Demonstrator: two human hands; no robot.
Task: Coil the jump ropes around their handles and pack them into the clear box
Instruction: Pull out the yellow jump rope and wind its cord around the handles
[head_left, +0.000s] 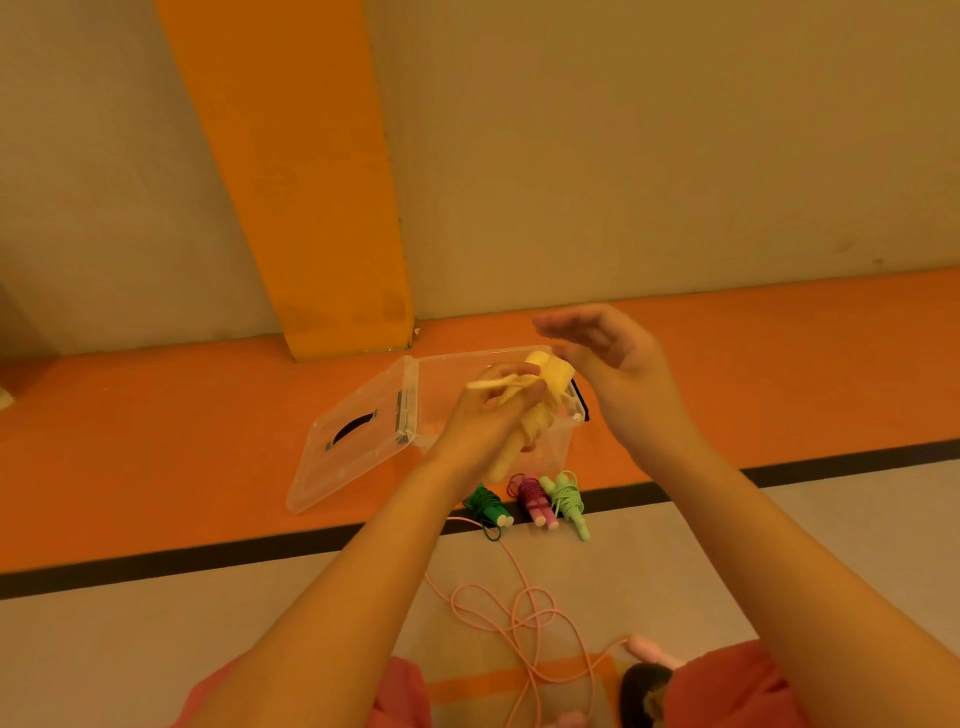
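Yellow coiled jump rope (537, 415) is being held by the left hand (480, 421) over the clear plastic box (467, 359); right hand (615, 358) is hovering, fingers straight.

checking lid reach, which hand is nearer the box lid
Left. The left hand, gripping the yellow rope, is just right of the lid; the right hand is farther right, beyond the rope.

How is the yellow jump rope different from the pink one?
The yellow jump rope is wound into a bundle round its handles; the pink jump rope sprawls in loose loops. The left hand grips the yellow one, held up before the clear box; the pink one lies on the floor. Neither is in the box yet.
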